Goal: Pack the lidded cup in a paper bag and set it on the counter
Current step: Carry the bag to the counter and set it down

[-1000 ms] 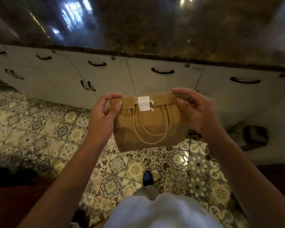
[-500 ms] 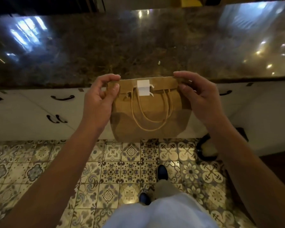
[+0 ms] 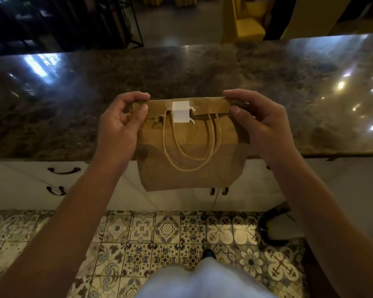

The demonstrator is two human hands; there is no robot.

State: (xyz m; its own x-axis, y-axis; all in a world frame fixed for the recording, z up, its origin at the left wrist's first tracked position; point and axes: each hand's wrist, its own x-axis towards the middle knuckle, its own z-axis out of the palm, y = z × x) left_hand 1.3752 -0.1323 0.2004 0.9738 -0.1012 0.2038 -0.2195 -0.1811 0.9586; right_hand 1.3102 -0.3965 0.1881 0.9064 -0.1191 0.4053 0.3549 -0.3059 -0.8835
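Observation:
A brown paper bag (image 3: 187, 151) hangs in the air in front of me, its top folded over and sealed with a strip of white tape (image 3: 180, 111). Its cord handles droop down the near face. My left hand (image 3: 119, 127) pinches the folded top at the left corner. My right hand (image 3: 261, 125) pinches it at the right corner. The bag's upper half overlaps the near edge of the dark marble counter (image 3: 202, 72); its bottom hangs below the counter edge. The lidded cup is not visible; the bag is shut.
White cabinet doors (image 3: 30, 183) with dark handles run under the counter. A patterned tile floor (image 3: 159, 233) lies below, with a dark bag or bin (image 3: 276, 224) at the right. Yellow chairs (image 3: 249, 26) and a black metal rack (image 3: 73, 20) stand beyond the counter.
Both hands have lifted the bag up and forward, from in front of the cabinet doors to the level of the counter edge. The grip on the two corners is unchanged.

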